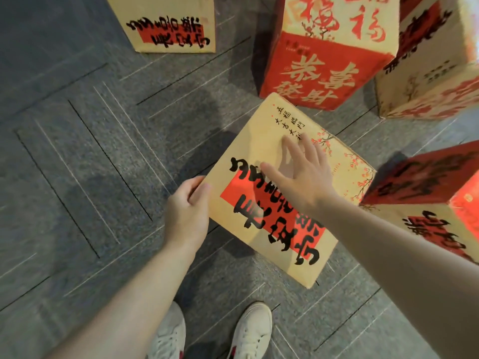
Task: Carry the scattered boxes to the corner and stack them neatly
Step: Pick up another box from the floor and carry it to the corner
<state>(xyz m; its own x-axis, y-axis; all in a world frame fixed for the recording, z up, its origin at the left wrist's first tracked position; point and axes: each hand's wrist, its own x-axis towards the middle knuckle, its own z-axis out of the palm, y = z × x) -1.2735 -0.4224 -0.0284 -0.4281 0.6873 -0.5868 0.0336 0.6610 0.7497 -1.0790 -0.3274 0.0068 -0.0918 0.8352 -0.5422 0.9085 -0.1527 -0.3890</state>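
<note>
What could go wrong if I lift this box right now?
Only your left hand grips the box, at one edge. Your right hand is spread open above its top, so it may tip or slip. The red box and the dark-topped box sit close, and a swinging lift could knock them.

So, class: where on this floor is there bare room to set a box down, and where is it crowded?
Free: the wide grey floor left of the middle box, below the far-left box. Crowded: the right side, where the red box, upper-right box and lower-right box close around it.
</note>
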